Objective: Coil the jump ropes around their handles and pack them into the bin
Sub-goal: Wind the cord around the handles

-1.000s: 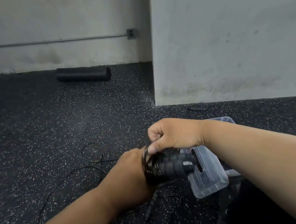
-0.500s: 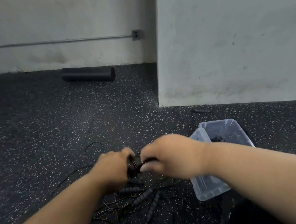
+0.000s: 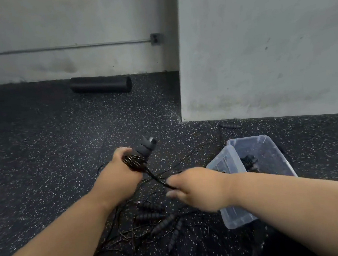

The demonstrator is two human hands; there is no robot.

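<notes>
We are gripping the wrapped handles (image 3: 145, 150) in our left hand (image 3: 119, 180), right hand (image 3: 192, 189) fingers pinching the rope tail (image 3: 158, 179); slackening risks the coils unravelling.

Left hand (image 3: 119, 179) raised in a closed grip; right hand (image 3: 199, 191) pinching lower.

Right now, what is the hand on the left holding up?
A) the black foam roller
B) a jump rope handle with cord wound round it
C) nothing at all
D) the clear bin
B: the left hand grips a black ribbed jump rope handle with cord coiled round it, while the right hand pinches the cord's loose end; the clear bin and foam roller lie on the floor.
</notes>
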